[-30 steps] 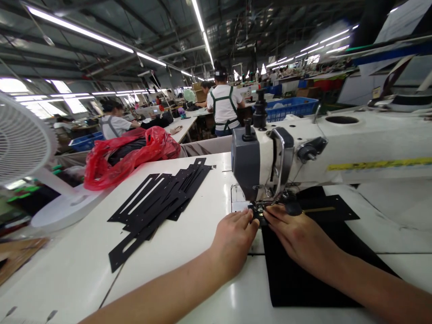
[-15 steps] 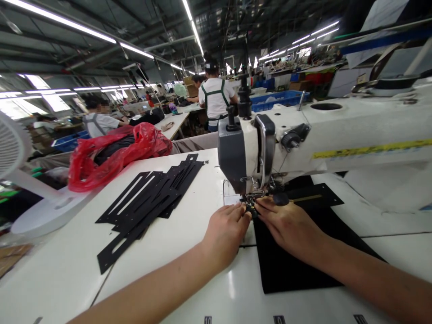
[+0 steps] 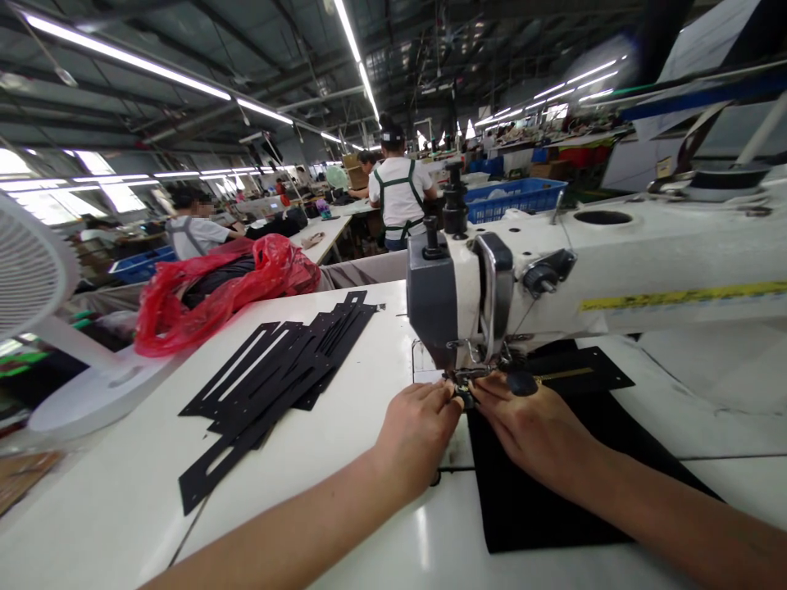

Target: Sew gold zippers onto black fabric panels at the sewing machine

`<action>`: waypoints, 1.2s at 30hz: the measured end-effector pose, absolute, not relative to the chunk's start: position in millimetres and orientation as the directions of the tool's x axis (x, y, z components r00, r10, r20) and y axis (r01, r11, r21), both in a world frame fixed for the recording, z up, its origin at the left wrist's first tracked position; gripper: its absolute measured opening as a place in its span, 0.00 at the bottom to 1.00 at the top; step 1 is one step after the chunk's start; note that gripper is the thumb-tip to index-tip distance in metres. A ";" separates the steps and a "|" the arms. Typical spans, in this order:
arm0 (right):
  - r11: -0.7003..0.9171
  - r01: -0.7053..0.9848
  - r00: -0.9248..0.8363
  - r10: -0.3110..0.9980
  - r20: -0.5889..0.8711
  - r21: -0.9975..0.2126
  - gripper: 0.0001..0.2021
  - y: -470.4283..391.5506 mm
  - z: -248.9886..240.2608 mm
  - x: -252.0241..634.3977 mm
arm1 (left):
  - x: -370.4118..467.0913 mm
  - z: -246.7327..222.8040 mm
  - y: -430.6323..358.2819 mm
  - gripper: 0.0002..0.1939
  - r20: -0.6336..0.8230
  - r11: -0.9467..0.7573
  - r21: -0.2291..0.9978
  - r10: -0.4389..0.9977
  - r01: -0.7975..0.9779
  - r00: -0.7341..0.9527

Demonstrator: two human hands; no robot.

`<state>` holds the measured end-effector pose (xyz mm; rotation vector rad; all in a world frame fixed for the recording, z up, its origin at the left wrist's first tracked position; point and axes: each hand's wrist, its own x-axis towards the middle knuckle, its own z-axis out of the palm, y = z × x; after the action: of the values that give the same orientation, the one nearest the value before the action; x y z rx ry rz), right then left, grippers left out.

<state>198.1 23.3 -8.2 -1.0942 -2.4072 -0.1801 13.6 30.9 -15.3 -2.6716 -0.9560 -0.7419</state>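
My left hand [image 3: 419, 438] is closed, with its thumb and fingertips pinching the edge of the black fabric at the left of the presser foot. My right hand [image 3: 532, 418] presses closed fingers onto the same work at the right of the foot. The black fabric [image 3: 529, 508] hangs toward me beneath my right wrist and lies flat on the table. A black strip with a gold zipper [image 3: 606, 369] extends to the right behind my right hand. Above my fingertips stands the white and grey head of the sewing machine [image 3: 434, 299]. My fingers partly hide the stitching spot.
Flat black cut pieces with slots [image 3: 270, 385] lie in an overlapping pile on the white table [image 3: 320, 492]. A red plastic bag [image 3: 276, 266] and a white fan [image 3: 92, 385] are at the left. Other people [image 3: 402, 192] work beyond the table, near a blue crate [image 3: 516, 199].
The whole view has shifted slightly, so things appear lower and a little to the right. Both hands keep their hold beside the presser foot, with no clear movement of the fabric.
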 end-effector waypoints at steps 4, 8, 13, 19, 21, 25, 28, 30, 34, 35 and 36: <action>0.661 0.748 -0.569 0.683 0.457 -0.056 0.14 25.5 -9.4 199.0 | 12.5 -14.1 32.7 0.07 0.497 -0.764 0.000 0.561 0.646 0.663; 0.654 0.754 -0.570 0.698 0.434 -0.062 0.14 27.7 -9.1 199.0 | 11.1 -14.4 34.2 0.06 0.496 -0.766 0.016 0.564 0.642 0.660; 0.650 0.754 -0.563 0.716 0.414 -0.098 0.13 28.9 -8.6 198.1 | 10.4 -18.5 36.5 0.05 0.549 -0.778 0.044 0.543 0.627 0.635; 0.636 0.768 -0.559 0.722 0.408 -0.074 0.12 31.5 -10.3 197.5 | 13.6 -19.0 38.1 0.06 0.553 -0.750 0.060 0.574 0.658 0.604; 0.638 0.767 -0.561 0.719 0.411 -0.070 0.12 33.0 -11.0 197.6 | 14.6 -18.4 38.5 0.07 0.550 -0.736 0.074 0.593 0.673 0.589; 0.639 0.765 -0.547 0.712 0.439 -0.082 0.12 33.2 -12.9 198.2 | 14.0 -19.9 38.4 0.07 0.577 -0.753 0.081 0.570 0.653 0.585; 0.652 0.751 -0.541 0.700 0.466 -0.107 0.12 30.9 -15.1 198.9 | 12.4 -22.1 37.5 0.07 0.592 -0.777 0.074 0.539 0.626 0.599; 0.658 0.743 -0.535 0.694 0.482 -0.122 0.12 29.5 -16.6 199.6 | 11.7 -22.7 36.8 0.06 0.590 -0.783 0.077 0.535 0.618 0.604; 0.654 0.747 -0.519 0.689 0.507 -0.124 0.13 28.9 -18.5 201.1 | 12.1 -21.3 36.7 0.06 0.586 -0.789 0.091 0.535 0.607 0.608; 0.654 0.746 -0.517 0.687 0.511 -0.125 0.13 29.3 -18.8 201.2 | 12.7 -20.8 37.2 0.06 0.586 -0.789 0.097 0.538 0.607 0.606; 0.656 0.744 -0.516 0.686 0.513 -0.127 0.13 29.9 -19.3 201.1 | 13.4 -20.3 38.0 0.06 0.585 -0.789 0.104 0.541 0.606 0.604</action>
<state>201.1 29.9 -19.3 -1.1090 -2.3424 -0.1463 13.4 38.0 -20.3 -2.7181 -0.9754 -0.9375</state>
